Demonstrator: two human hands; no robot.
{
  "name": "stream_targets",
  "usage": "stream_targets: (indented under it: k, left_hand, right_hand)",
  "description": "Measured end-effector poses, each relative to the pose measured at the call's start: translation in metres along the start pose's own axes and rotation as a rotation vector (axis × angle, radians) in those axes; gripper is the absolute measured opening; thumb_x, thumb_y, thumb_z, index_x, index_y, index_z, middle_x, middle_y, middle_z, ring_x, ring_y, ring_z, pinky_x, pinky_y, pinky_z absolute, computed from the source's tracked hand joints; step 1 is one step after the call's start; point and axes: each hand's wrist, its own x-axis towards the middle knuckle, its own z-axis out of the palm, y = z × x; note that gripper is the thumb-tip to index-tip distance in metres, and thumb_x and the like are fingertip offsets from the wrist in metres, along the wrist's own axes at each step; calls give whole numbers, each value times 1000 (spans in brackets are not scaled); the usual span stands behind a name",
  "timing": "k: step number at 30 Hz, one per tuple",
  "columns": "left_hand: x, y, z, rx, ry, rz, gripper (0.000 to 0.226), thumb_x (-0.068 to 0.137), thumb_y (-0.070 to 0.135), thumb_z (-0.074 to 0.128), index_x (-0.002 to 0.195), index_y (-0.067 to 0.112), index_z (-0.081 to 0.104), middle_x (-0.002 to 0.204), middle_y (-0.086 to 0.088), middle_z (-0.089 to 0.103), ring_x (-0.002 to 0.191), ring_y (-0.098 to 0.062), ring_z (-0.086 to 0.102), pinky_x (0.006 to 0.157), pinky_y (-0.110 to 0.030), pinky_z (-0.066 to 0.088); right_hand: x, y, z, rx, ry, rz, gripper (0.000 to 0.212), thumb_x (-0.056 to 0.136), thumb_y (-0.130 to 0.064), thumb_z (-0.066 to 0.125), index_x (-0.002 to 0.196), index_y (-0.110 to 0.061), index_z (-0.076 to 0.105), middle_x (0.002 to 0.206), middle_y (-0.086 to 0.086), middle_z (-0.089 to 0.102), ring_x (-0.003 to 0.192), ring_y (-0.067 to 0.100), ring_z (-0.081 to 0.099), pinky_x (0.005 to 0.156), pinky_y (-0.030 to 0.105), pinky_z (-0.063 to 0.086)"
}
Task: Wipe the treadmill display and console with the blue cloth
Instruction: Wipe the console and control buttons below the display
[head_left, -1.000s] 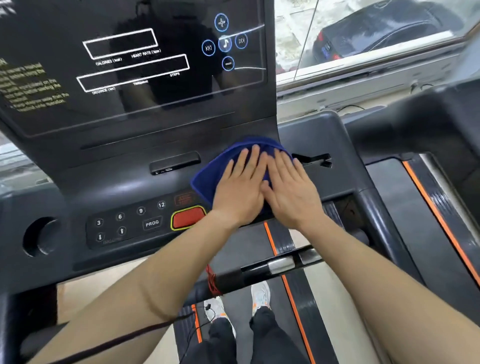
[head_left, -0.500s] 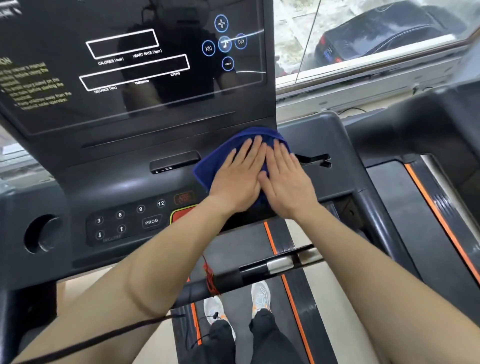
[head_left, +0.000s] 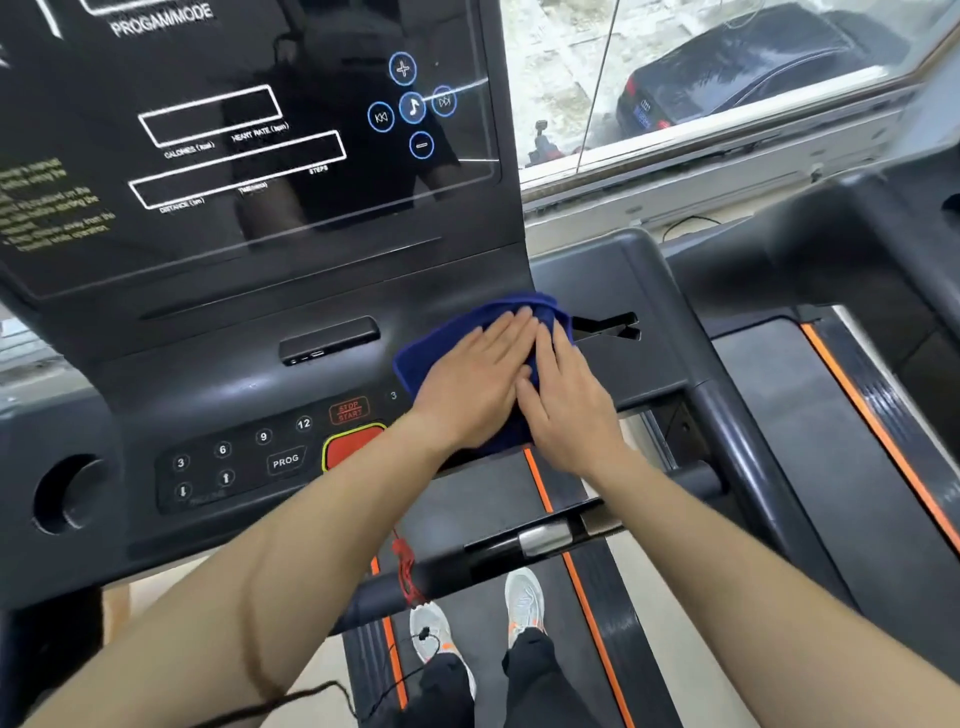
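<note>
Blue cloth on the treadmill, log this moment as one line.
stage: wiping console | blue cloth: flat on console, right of red button | left hand: palm on cloth | right hand: palm on cloth | display: untouched

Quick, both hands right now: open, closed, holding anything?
Left hand: open, flat, palm pressing the cloth on the console.
Right hand: open, flat beside it, also pressing the cloth; nothing gripped.

A dark car sits outside the window; pale sneakers stand on the belt.
</note>
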Motion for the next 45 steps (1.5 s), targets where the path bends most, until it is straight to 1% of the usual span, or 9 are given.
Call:
stream_targets:
  k: [4, 10, 13, 19, 24, 30, 32, 38, 45]
  left_hand:
    - [12, -5, -2, -16, 42, -97, 58, 106, 27, 23, 161, 18, 4, 168, 2, -1, 154, -12, 0, 126, -33, 6]
    - [-46, 21, 22, 91, -15, 8, 62, 103, 35, 28, 160, 16, 14, 168, -4, 9, 154, -23, 9, 125, -42, 15]
    - [-60, 19, 29, 73, 6, -10, 62, 101, 35, 27, 159, 16, 19, 166, -3, 13, 154, -20, 15, 125, -40, 17]
    - [-24, -29, 0, 129, 57, -227, 63, 103, 35, 21, 160, 21, -2, 168, 1, -9, 155, -18, -6, 125, -40, 0]
    - [-29, -8, 13, 79, 85, -208, 64, 99, 34, 18, 161, 21, 6, 169, -1, -3, 155, -20, -1, 126, -41, 2]
    - [-77, 6, 39, 157, 104, -98, 71, 98, 32, 48, 158, 8, 19, 166, -11, 15, 153, -25, 17, 124, -41, 16]
    - [-94, -14, 37, 164, 111, -113, 69, 98, 32, 48, 157, 7, 23, 165, -12, 19, 152, -25, 21, 123, -40, 18]
    - [-190, -98, 38, 160, 121, -345, 63, 106, 41, 21, 156, 4, 13, 165, -14, 10, 154, -26, 11, 125, -41, 16]
    - [-293, -170, 36, 224, 94, -589, 64, 103, 30, 27, 157, 1, 14, 166, -16, 9, 154, -28, 10, 124, -46, 19]
  right_hand:
    - [35, -5, -7, 46, -36, -27, 66, 102, -31, 36, 159, -8, 13, 167, 11, 15, 154, 25, 16, 122, 43, 25]
    - [-51, 5, 5, -99, 15, -36, 69, 101, -45, 33, 152, 1, 33, 159, 24, 30, 143, 37, 36, 115, 44, 37]
    - [-48, 7, 9, -232, -5, -132, 69, 103, -45, 29, 153, 3, 30, 161, 26, 24, 151, 38, 23, 122, 49, 25]
    - [45, -16, -2, -307, -87, -273, 75, 103, -55, 17, 159, -7, 7, 167, 17, -1, 156, 25, -4, 126, 38, -2]
    - [13, -8, 8, -296, -10, -219, 71, 104, -50, 19, 158, -5, 15, 167, 17, 6, 156, 27, 4, 126, 40, 6]
    - [-41, -3, 25, -357, 16, -274, 68, 103, -46, 31, 156, -4, 26, 165, 18, 17, 155, 30, 12, 125, 45, 15]
    - [-36, -22, 30, -376, -13, -331, 68, 105, -47, 31, 157, -4, 25, 165, 18, 18, 155, 29, 13, 125, 45, 15]
    - [-6, -138, 74, -395, -198, -617, 74, 104, -55, 25, 158, -4, 18, 166, 20, 11, 155, 30, 7, 126, 44, 7]
    - [-8, -261, 140, -349, -285, -780, 74, 104, -53, 23, 158, -2, 13, 166, 23, 6, 155, 32, 2, 126, 44, 3]
